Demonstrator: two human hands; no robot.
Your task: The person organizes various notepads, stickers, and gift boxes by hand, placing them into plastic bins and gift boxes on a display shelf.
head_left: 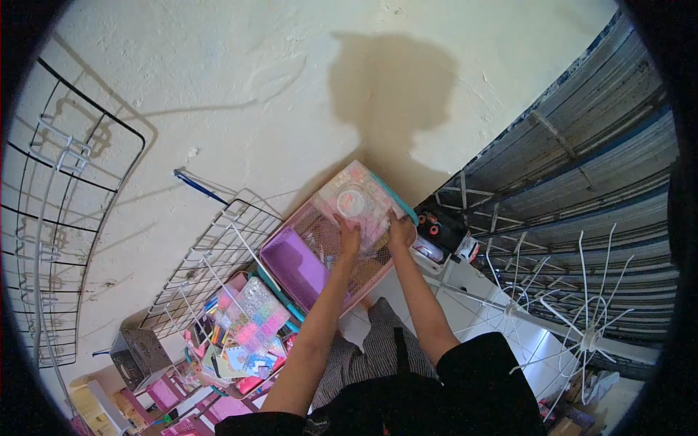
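Observation:
My left hand (348, 234) and my right hand (400, 231) grip the near side of a clear plastic packet with pink contents (374, 214), one hand at each side. A small round clear container (352, 202) lies on top of it. The packet rests at the far end of a pink mesh basket (371, 272); what lies under it is mostly hidden. On the left side of the same basket sits a purple plastic bin (294, 267). My fingers curl over the packet, and their tips are partly hidden.
A clear compartment box of coloured beads (254, 316) lies among craft items at lower left. Wire grid panels (207, 261) lean on the wall. A white rack with thin prongs (589, 338) stands at right, before a shutter (582, 182). A black box (442, 231) sits beside the basket.

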